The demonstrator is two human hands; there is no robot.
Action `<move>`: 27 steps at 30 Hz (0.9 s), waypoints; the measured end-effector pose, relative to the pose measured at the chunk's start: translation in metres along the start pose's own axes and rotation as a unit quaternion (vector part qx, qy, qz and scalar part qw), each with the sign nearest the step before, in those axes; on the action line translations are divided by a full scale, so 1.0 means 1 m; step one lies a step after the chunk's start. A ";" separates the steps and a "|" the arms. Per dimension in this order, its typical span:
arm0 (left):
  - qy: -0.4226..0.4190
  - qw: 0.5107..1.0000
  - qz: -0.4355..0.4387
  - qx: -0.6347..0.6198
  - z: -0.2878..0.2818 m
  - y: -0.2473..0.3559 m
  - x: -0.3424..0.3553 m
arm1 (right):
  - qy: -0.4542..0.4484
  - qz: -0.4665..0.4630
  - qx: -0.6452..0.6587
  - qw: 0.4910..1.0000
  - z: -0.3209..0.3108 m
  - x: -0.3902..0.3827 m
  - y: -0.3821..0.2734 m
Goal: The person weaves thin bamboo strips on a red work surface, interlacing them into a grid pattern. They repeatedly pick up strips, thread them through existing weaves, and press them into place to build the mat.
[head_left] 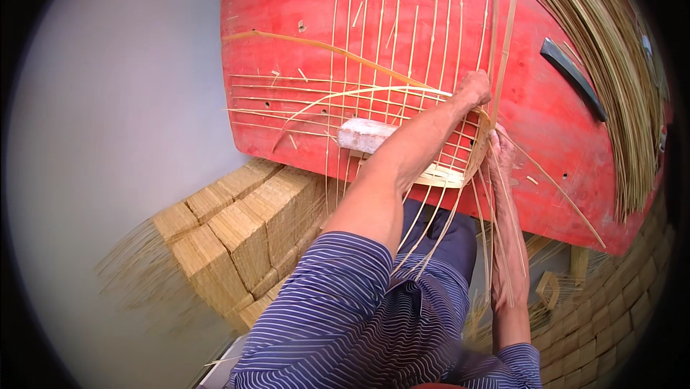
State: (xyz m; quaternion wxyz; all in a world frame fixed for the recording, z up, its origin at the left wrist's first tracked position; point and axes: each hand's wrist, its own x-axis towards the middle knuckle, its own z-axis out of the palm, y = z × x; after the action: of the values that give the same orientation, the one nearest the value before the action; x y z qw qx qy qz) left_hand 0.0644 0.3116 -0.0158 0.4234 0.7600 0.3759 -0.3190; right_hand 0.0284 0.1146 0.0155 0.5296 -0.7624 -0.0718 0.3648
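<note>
An open grid of thin bamboo strips (454, 152) lies woven on the red board, its right and near edges turned up in a wider pale band (476, 146). My left hand (474, 88) is closed at the grid's far right corner, fingers bent around bamboo strips. Just nearer, my right hand (501, 148) grips the outer side of the band; its fingers are partly hidden behind strips. A whitish block (364, 134) rests on the grid's left part. Loose strip ends hang over the near edge toward my lap. My left forearm covers part of the weave.
The red board (553, 166) has small holes and bamboo scraps. A dark curved blade-like tool (571, 76) lies at right, beside a large bundle of thin strips (611, 51). Stacked woven bamboo pieces (241, 234) stand below left. A woven surface (604, 324) curves at lower right.
</note>
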 end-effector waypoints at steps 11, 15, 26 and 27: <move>0.141 0.973 0.172 -0.061 0.014 -0.022 -0.030 | -0.006 -0.010 -0.050 0.999 -0.002 0.008 0.010; 0.109 0.950 0.282 -0.075 0.014 -0.028 -0.050 | -0.015 0.000 -0.036 0.999 -0.009 0.006 -0.005; 0.087 0.973 0.214 -0.026 0.021 -0.047 -0.052 | -0.067 -0.133 -0.200 0.968 -0.004 0.012 -0.017; 0.090 0.976 0.198 -0.012 0.018 -0.044 -0.056 | -0.059 -0.148 -0.221 0.962 -0.002 0.013 -0.019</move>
State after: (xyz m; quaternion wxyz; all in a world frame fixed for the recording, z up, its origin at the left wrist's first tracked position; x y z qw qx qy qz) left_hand -0.0042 0.2947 0.0034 0.4519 0.8398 0.2581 -0.1547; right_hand 0.0448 0.1276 0.0255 0.3907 -0.8184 -0.2941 0.3019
